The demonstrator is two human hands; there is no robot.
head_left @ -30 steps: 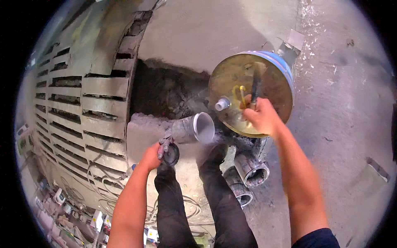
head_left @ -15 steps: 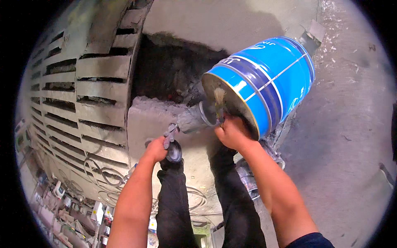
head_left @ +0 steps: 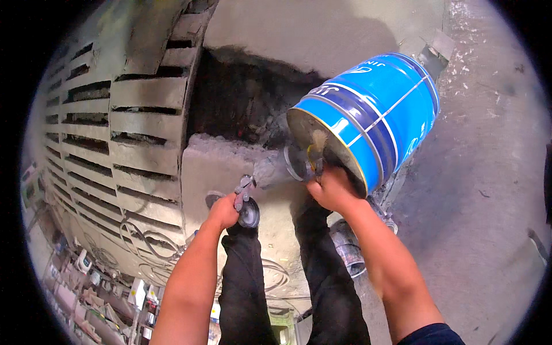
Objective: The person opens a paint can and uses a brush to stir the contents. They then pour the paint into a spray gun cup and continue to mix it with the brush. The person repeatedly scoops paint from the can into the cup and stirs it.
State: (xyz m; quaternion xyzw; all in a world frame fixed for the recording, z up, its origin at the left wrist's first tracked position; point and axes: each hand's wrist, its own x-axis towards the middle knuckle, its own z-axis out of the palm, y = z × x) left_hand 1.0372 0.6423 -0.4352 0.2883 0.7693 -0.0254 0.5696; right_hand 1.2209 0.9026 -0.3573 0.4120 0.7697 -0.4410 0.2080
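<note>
My left hand [head_left: 224,211] is closed on a dusty grey hand tool [head_left: 244,192], whose exact kind I cannot make out. A round, shiny, cup-like part [head_left: 249,214] shows just below it. My right hand [head_left: 334,187] is closed around a brush with pale bristles [head_left: 318,141] and a partly yellow handle. The bristles point up in front of the end of a blue metal drum [head_left: 376,115], which lies tilted on its side. Beside the brush is a grey ring-shaped rim [head_left: 294,165], joined to a blurred grey body.
A slatted concrete-like wall [head_left: 138,135] stands at left, with a dark rubble-filled cavity [head_left: 241,98] beside it. A dusty bucket [head_left: 348,247] sits under my right forearm. Coiled hoses [head_left: 155,238] and clutter [head_left: 100,299] lie at lower left.
The view has shifted slightly, so the surroundings sit a little farther right. The brush bristles have moved a bit right across the drum's end. Both hands keep their hold.
</note>
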